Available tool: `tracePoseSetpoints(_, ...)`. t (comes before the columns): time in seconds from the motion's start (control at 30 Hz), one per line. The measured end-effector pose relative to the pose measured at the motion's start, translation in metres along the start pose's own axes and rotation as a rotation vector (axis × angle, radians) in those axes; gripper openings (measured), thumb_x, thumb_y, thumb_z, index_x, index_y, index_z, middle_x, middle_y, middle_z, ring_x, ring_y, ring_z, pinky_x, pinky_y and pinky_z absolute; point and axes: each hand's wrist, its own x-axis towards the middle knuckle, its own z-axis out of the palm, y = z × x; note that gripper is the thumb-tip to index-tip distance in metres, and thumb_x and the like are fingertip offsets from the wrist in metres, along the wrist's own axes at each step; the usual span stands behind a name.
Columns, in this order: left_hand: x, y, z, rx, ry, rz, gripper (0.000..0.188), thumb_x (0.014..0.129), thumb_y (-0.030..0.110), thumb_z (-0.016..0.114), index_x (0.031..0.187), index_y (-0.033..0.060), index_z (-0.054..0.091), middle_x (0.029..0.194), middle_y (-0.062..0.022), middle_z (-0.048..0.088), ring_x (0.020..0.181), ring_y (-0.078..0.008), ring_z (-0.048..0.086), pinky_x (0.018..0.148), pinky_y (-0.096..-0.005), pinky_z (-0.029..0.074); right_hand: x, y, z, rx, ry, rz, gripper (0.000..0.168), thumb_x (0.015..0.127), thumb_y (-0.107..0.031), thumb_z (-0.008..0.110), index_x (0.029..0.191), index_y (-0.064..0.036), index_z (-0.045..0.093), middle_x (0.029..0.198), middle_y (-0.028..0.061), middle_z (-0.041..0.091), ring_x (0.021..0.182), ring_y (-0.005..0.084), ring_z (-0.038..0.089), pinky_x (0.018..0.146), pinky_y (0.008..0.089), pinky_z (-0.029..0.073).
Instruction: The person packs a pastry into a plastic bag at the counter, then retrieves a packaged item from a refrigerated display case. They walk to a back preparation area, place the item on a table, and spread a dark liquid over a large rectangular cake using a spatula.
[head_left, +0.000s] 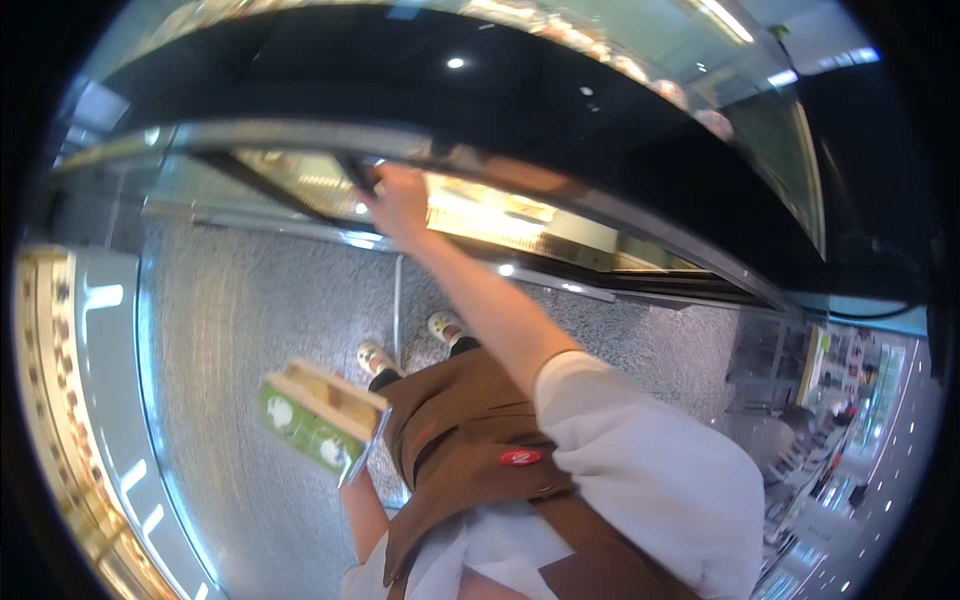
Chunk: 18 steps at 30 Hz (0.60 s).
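Note:
My right arm reaches across to a low display case, and my right hand (401, 196) is closed around the dark frame (356, 176) of its glass door. Behind the glass, the lit shelf (487, 214) glows too brightly to make out its contents. Low on my left side, my left hand (358, 480) carries a long narrow box (311, 431) with pale wood-coloured edges and a green side printed with white shapes. Yellow-brown contents (326, 394) show inside it, blurred. Most of the left hand is hidden by the box.
The case's black top panel (465, 97) spans the view, with rows of blurred goods (570, 34) beyond. Another lit display (56, 375) runs along the left. My shoes (373, 356) stand on the grey speckled floor (247, 300). Chairs (795, 450) stand far right.

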Motion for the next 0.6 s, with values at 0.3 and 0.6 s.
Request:
tracePoseSetpoints(0.3, 0.001, -0.009, 0.016, 0.07, 0.004, -0.009, 0.053, 0.097, 0.041, 0.046, 0.139, 0.0082, 0.04, 0.134, -0.0208, 0.047, 0.12, -0.0342, 0.051, 0.095, -0.0508, 0.049, -0.022, 0.01, -0.063, -0.145, -0.19, 0.172, 0.051, 0.083, -0.052, 0.064, 0.102, -0.006, 0.067, 0.088, 0.0151, 0.066, 0.08, 0.0295, 0.065, 0.074, 0.0433, 0.051)
tracePoseSetpoints(0.6, -0.005, -0.011, 0.032, 0.072, -0.016, -0.004, 0.05, 0.097, 0.038, 0.048, 0.136, 0.0077, 0.044, 0.13, -0.0204, 0.051, 0.116, -0.0333, 0.055, 0.092, -0.0504, 0.052, -0.078, 0.056, -0.189, -0.254, 0.009, 0.324, 0.05, 0.073, -0.046, 0.078, 0.074, 0.001, 0.064, 0.074, 0.0155, 0.065, 0.07, 0.0317, 0.064, 0.065, 0.0425, 0.05)
